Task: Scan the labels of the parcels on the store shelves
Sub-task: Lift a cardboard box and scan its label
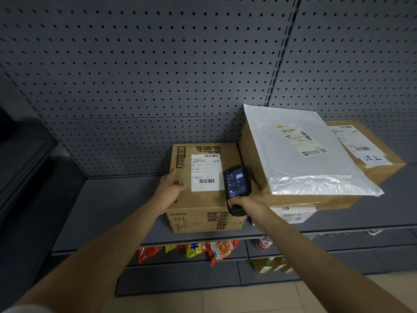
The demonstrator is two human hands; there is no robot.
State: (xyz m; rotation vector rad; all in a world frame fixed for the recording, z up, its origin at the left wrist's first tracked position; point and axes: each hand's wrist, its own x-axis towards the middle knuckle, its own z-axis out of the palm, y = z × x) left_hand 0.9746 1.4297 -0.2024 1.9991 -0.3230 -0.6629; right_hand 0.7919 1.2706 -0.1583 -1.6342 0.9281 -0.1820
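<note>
Nearest us, two bare forearms reach toward the grey metal shelf [108, 199]. The left hand [170, 186] lies with relaxed, straight fingers against the left edge of the brown cardboard box [203, 206], steadying it. The right hand [248, 199] has its fingers curled round the black handheld scanner [237, 188], screen upward. The white shipping label [206, 172] sits on the box top, between the two hands and just beside the scanner's left edge. To scan well, we judge the scanner's head should be aimed squarely at the lower barcode, box held still. The screen's readout is too small to read. To the right, a white plastic mailer [300, 152] rests on a larger cardboard carton [370, 154], both labelled, probably awaiting their turn.
</note>
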